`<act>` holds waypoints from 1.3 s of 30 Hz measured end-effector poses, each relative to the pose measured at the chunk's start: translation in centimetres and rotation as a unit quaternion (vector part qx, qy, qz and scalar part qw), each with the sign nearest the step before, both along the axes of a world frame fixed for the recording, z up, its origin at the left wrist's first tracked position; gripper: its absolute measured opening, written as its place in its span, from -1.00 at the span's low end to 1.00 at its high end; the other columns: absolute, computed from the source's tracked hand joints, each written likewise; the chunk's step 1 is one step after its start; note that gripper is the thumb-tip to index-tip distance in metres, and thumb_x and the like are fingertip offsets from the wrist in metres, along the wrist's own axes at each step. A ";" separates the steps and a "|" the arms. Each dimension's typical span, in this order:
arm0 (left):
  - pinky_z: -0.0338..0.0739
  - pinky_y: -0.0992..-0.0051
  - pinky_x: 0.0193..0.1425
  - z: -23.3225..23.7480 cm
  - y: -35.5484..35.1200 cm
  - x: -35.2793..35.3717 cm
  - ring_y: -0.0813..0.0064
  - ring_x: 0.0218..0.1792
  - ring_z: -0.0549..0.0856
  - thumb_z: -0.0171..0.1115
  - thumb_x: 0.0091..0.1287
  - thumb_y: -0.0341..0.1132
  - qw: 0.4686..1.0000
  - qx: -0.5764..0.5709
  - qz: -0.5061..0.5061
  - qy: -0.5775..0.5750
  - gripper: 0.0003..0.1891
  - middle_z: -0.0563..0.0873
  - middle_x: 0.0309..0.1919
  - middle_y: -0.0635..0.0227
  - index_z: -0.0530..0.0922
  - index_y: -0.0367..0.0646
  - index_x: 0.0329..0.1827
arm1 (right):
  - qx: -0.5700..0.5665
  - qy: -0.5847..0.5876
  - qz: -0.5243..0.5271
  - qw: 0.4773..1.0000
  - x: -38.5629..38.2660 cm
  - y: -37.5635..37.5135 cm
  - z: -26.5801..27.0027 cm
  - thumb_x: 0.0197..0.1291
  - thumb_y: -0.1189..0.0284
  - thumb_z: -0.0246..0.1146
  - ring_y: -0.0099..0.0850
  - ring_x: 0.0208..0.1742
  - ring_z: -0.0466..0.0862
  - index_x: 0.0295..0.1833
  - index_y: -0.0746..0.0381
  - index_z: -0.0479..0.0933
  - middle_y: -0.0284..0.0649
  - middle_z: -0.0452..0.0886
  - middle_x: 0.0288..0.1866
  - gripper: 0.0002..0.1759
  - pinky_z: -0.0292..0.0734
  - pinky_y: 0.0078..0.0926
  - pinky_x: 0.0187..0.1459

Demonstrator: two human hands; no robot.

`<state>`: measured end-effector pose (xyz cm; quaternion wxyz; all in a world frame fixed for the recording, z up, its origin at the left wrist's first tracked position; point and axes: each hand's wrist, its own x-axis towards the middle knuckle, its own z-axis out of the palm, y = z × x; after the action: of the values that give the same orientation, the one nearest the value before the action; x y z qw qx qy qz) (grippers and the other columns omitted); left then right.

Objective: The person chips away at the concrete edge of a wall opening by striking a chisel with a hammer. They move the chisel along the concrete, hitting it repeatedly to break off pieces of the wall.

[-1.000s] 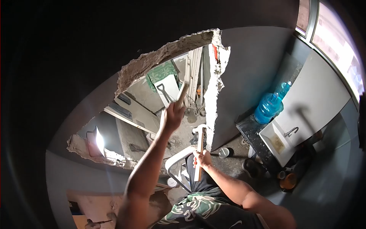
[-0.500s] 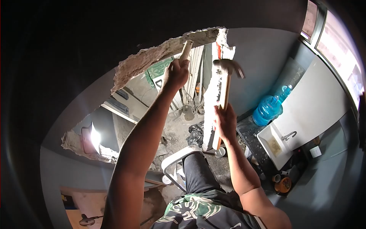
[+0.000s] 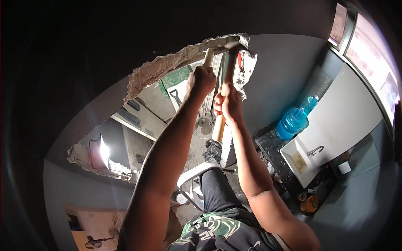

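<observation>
My left hand (image 3: 202, 79) is closed around a pale, wood-coloured rod (image 3: 208, 57), whose top end reaches the broken upper edge of the wall opening (image 3: 171, 58). I cannot tell what kind of tool the rod is. Just to the right, my right hand (image 3: 231, 103) grips the wooden handle of a claw hammer (image 3: 218, 129). The hammer stands nearly upright, its blurred head up by the ragged masonry, close to the rod's top. A strip of broken wall with a red patch (image 3: 247, 67) edges the opening on the right.
Blue water bottles (image 3: 292, 123) and a white sink (image 3: 299, 161) stand to the right, with an orange container (image 3: 309, 204) below. Under my leg is a white-framed seat (image 3: 197, 172). Beyond the opening lie a green patterned cloth (image 3: 176, 78) and a black bag (image 3: 212, 150).
My right hand has lifted the hammer up and to the left, bringing its head near the rod's top. My left hand has shifted slightly right with the rod.
</observation>
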<state>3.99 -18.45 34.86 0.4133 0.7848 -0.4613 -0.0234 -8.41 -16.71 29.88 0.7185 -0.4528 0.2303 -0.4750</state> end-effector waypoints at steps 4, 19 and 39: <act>0.58 0.03 0.05 0.6 -0.3 -0.1 -0.16 -0.06 0.71 0.04 0.41 -0.05 1.000 -0.021 0.000 -0.003 -0.54 0.71 -0.16 -0.23 0.64 -0.38 -0.11 | 0.036 -0.055 -0.060 0.996 -2.3 0.6 2.0 0.46 -0.18 -0.10 -0.61 -0.72 0.25 -0.22 0.14 0.31 -0.44 0.28 -0.61 -0.44 0.20 -0.55 -0.67; 0.61 0.09 0.09 1.0 -1.4 -0.9 -0.13 -0.03 0.72 0.06 0.37 -0.15 1.000 -0.006 0.013 -0.012 -0.59 0.72 -0.17 -0.24 0.67 -0.40 -0.14 | 0.049 -0.164 -0.073 0.983 -3.5 -0.7 2.8 0.44 -0.19 -0.08 -0.56 -0.73 0.26 -0.20 0.12 0.32 -0.41 0.31 -0.61 -0.44 0.21 -0.53 -0.65; 0.57 0.06 -0.06 -2.2 0.3 1.9 -0.13 -0.16 0.73 0.12 0.39 -0.04 0.999 -0.038 -0.023 0.021 -0.51 0.71 -0.27 -0.24 0.59 -0.44 -0.07 | 0.001 -0.031 -0.025 0.999 1.3 1.4 -1.0 0.48 -0.08 -0.01 -0.61 -0.74 0.29 -0.29 0.14 0.30 -0.42 0.29 -0.64 -0.51 0.21 -0.57 -0.72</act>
<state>5.92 -18.18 32.63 0.4513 0.7571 -0.4713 -0.0316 -7.10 -15.34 28.89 0.7139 -0.4313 0.2191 -0.5064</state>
